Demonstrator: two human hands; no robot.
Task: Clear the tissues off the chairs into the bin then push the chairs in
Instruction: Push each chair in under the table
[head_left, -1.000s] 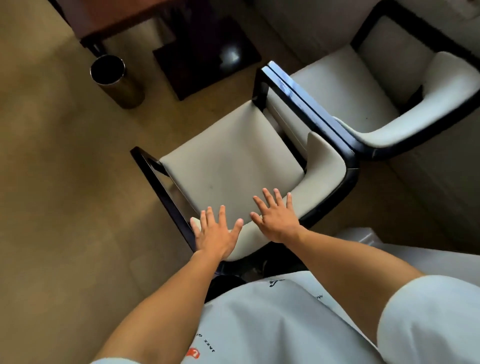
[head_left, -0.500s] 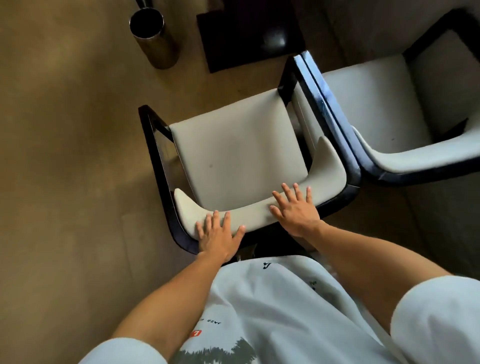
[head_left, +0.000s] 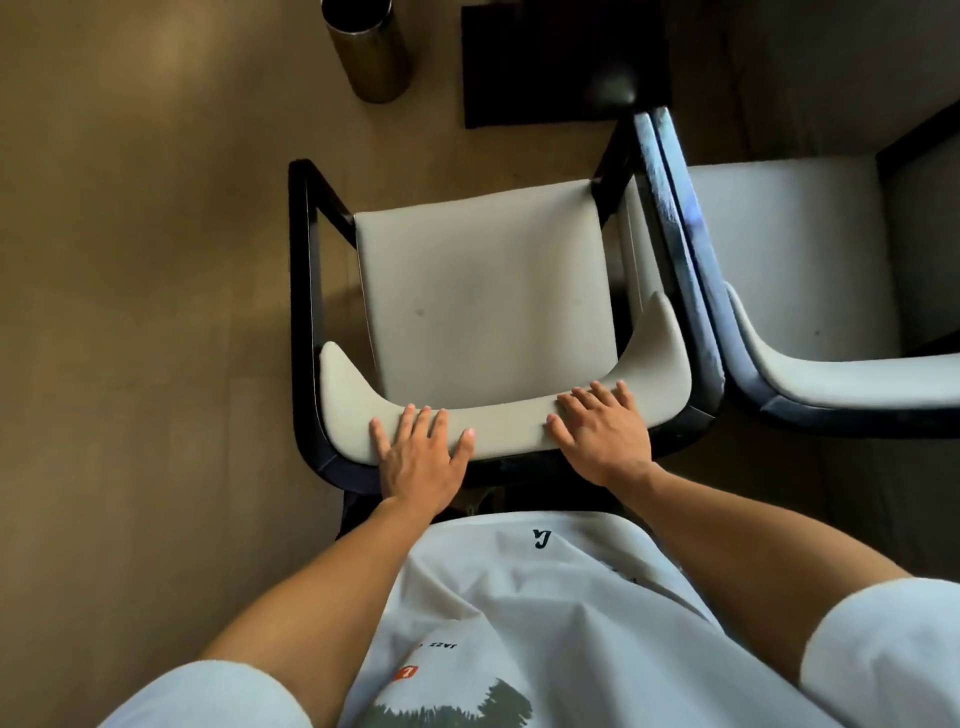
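Both hands slid onto backrest | left hand (head_left: 421, 457), right hand (head_left: 605, 436) flat, fingers spread | chair (head_left: 488, 291) cream, black-framed

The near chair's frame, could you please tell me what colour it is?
Glossy black frame, with cream upholstery, seen in the head view.

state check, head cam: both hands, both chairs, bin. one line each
left hand: flat on near chair's backrest top, fingers straight
right hand: flat on the same backrest, fingers straight
near chair: upright, seat bare, no tissue
second chair: upright, touching near chair's right side, visible seat bare
bin: upright on floor; contents not visible
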